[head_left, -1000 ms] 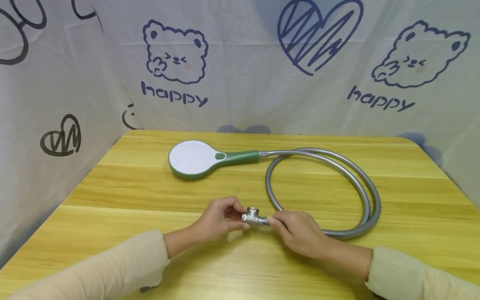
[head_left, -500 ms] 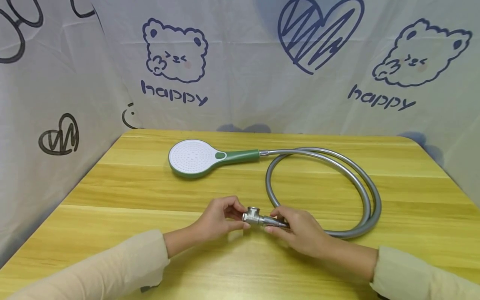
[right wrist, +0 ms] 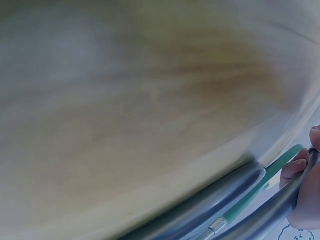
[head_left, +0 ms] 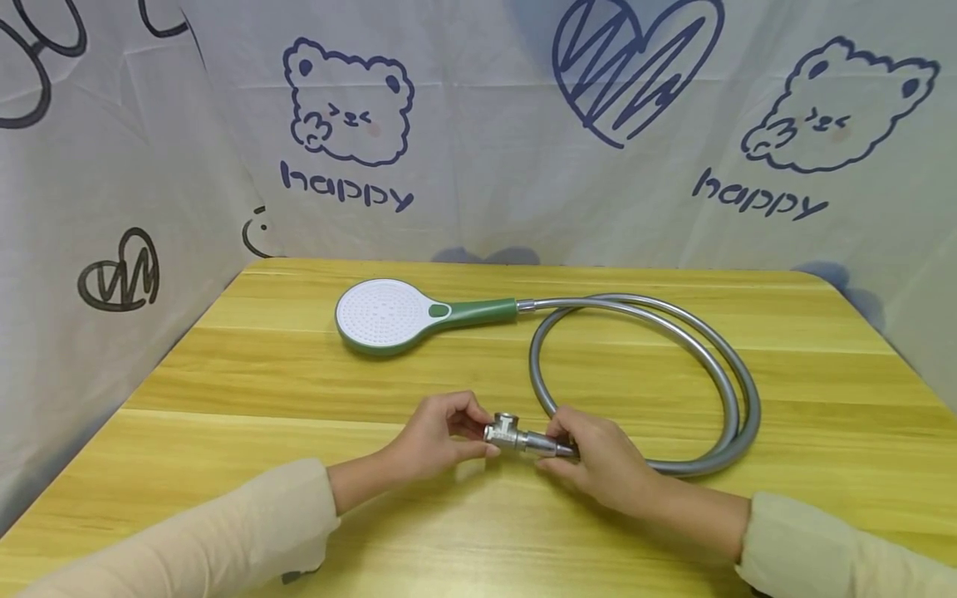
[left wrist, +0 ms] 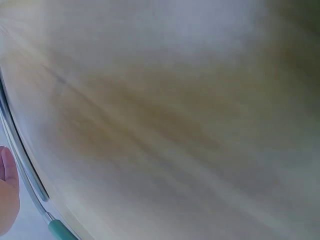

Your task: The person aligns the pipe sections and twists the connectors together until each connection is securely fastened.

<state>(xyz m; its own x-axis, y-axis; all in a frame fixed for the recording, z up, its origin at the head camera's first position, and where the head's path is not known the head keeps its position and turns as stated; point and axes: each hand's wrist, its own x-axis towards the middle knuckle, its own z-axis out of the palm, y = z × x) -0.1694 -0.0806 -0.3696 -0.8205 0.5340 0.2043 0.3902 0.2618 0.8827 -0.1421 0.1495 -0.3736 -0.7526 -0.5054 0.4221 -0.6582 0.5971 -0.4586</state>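
Observation:
In the head view, my left hand [head_left: 429, 440] pinches a small silver tee fitting [head_left: 505, 430] between thumb and fingers, one of its ports facing up. A tapered metal hose nut [head_left: 540, 444] meets the fitting's right side. My right hand [head_left: 609, 461] holds the hose end just behind it, thumb below and fingers above. From there the grey shower hose [head_left: 748, 399] loops round to a green and white shower head [head_left: 385, 314] lying face up. The right wrist view has the hose [right wrist: 270, 210] running into the right hand's fingers [right wrist: 295, 170].
The wooden table [head_left: 247, 365] is backed and flanked by white cloth [head_left: 486, 166] printed with bears and hearts. A small dark object [head_left: 299, 575] shows under the left sleeve [head_left: 247, 515]. Pale blurred sleeve fabric fills most of both wrist views.
My right hand has loosened and shifted its grip, sliding back along the hose end so that more of the metal nut shows. The left hand and the shower head stay put.

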